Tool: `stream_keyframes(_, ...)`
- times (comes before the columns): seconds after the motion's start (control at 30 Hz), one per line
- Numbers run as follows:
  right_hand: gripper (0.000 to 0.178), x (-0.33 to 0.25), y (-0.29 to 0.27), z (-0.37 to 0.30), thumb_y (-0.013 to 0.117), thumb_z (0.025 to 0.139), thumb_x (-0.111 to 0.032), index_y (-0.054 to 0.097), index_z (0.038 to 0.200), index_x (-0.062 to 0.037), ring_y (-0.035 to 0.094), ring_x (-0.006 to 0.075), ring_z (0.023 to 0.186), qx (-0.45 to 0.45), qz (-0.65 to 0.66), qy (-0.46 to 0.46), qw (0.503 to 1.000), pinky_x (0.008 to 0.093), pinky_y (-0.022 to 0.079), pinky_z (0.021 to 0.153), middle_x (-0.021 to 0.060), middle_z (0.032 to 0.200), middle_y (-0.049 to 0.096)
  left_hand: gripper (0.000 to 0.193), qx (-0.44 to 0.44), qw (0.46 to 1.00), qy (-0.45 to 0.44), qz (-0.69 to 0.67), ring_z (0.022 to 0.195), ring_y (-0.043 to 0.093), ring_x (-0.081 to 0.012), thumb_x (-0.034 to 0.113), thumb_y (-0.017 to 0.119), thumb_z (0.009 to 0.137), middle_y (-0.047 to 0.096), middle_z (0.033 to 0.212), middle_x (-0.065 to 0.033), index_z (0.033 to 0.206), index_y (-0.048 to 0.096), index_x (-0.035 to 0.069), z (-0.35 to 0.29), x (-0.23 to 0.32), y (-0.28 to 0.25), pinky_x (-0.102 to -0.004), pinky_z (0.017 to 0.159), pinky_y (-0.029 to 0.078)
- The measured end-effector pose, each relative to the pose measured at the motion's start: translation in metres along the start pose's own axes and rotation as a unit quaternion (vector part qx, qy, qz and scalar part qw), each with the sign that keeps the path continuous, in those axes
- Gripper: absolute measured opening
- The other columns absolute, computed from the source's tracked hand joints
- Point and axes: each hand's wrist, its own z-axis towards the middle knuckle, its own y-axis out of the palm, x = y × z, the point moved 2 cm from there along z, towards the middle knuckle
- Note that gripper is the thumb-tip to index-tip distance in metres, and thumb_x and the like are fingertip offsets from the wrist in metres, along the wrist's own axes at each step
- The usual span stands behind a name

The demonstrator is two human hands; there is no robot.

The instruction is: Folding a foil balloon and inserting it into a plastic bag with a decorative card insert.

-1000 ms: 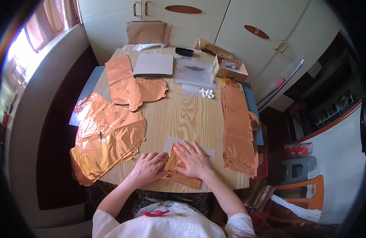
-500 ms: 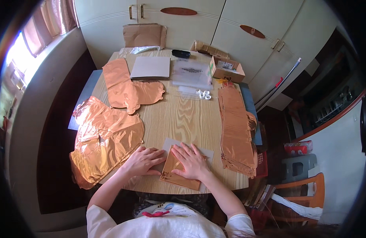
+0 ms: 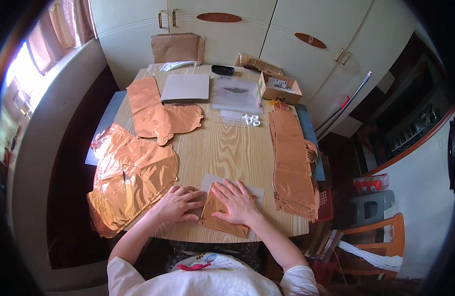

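A copper-coloured foil balloon (image 3: 218,217), folded into a flat packet, lies on a pale grey card (image 3: 260,192) at the table's near edge. My right hand (image 3: 236,203) rests palm down on the packet, its fingers stretched and spread, hiding much of the foil. Just left of the packet my left hand (image 3: 178,203) lies with fingers extended, the fingertips by the card's left edge; nothing shows in its grasp. Beside my left forearm spread large unfolded foil balloons (image 3: 143,165). To the right sits a stack of flat, long foil balloons (image 3: 290,163).
More flat foil (image 3: 148,111) lies at the far left of the wooden table (image 3: 227,153). Beyond it are a grey card stack (image 3: 186,88), clear plastic bags (image 3: 235,98), small white rings (image 3: 253,120), a black tray (image 3: 223,70) and an open cardboard box (image 3: 280,89).
The whole view has shifted slightly. My right hand stays flat on the folded foil balloon, and my left hand keeps nearly the same place beside it.
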Motion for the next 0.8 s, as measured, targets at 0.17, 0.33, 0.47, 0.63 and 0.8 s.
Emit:
stream_keyframes(0.17, 0.086, 0.0, 0.001, 0.001, 0.056, 0.082, -0.066, 0.036, 0.149, -0.0165, 0.03, 0.0272, 0.143, -0.013, -0.002, 0.003, 1.0, 0.0525, 0.018, 0.117, 0.0043, 0.154, 0.035, 0.04, 0.066, 0.997, -0.027, -0.036, 0.119, 0.055, -0.0221, 0.04, 0.066, 0.086, 0.061, 0.126, -0.0044, 0.115, 0.062, 0.012, 0.007, 0.004, 0.007, -0.0415, 0.096, 0.04)
stream_keyframes(0.33, 0.089, 0.001, 0.001, 0.0, 0.058, 0.08, -0.067, 0.035, 0.15, -0.016, 0.029, 0.0268, 0.143, -0.02, -0.014, 0.0, 1.0, 0.0521, 0.017, 0.118, 0.0043, 0.155, 0.034, 0.051, 0.065, 0.998, 0.003, -0.001, 0.12, 0.055, -0.0218, 0.043, 0.068, 0.084, 0.06, 0.129, -0.0066, 0.12, 0.06, 0.009, 0.027, 0.02, 0.019, -0.0406, 0.097, 0.04)
stream_keyframes(0.47, 0.095, 0.002, 0.004, 0.0, 0.058, 0.079, -0.069, 0.032, 0.15, -0.0119, 0.028, 0.027, 0.144, -0.017, -0.005, 0.005, 1.0, 0.052, 0.017, 0.118, 0.0052, 0.156, 0.033, 0.069, 0.018, 1.0, -0.015, 0.013, 0.131, 0.047, -0.0235, 0.052, 0.064, 0.084, 0.052, 0.14, -0.0098, 0.135, 0.05, 0.008, 0.024, 0.019, 0.02, -0.0446, 0.102, 0.037)
stream_keyframes(0.63, 0.107, 0.001, 0.0, 0.0, 0.058, 0.075, -0.074, 0.027, 0.151, -0.006, 0.024, 0.0275, 0.146, -0.028, 0.004, 0.002, 1.0, 0.0524, 0.014, 0.119, 0.0074, 0.157, 0.031, 0.107, -0.055, 0.998, -0.019, 0.025, 0.142, 0.032, -0.0284, 0.074, 0.062, 0.072, 0.037, 0.152, -0.0137, 0.148, 0.033, 0.005, 0.026, 0.01, 0.018, -0.0525, 0.112, 0.027)
stream_keyframes(0.8, 0.11, 0.002, 0.001, -0.001, 0.058, 0.074, -0.076, 0.027, 0.151, -0.004, 0.023, 0.0284, 0.146, -0.011, 0.004, -0.003, 1.0, 0.0513, 0.013, 0.119, 0.0113, 0.156, 0.03, 0.126, -0.071, 0.996, 0.015, 0.053, 0.144, 0.028, -0.0304, 0.083, 0.062, 0.06, 0.033, 0.154, -0.0172, 0.149, 0.028, 0.0, 0.036, 0.006, 0.017, -0.0536, 0.116, 0.021)
